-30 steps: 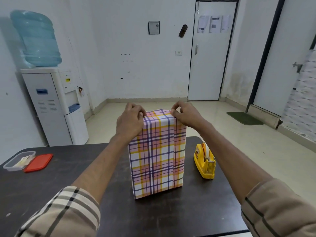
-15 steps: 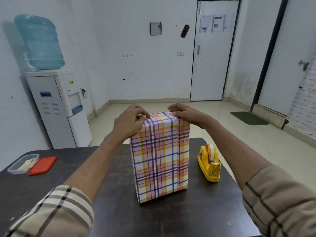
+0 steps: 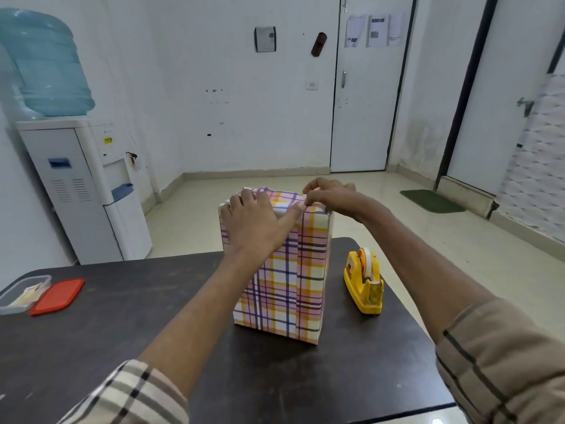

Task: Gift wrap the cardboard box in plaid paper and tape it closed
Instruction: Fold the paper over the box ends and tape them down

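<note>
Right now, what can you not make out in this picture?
Head view only:
- Top folds of the paper: covered by the left hand and right hand.
- Left fingertips: behind that hand's own back.
- What the tub holds: cut by the left edge, blurred.
- Text on the door sheets: too small.
</note>
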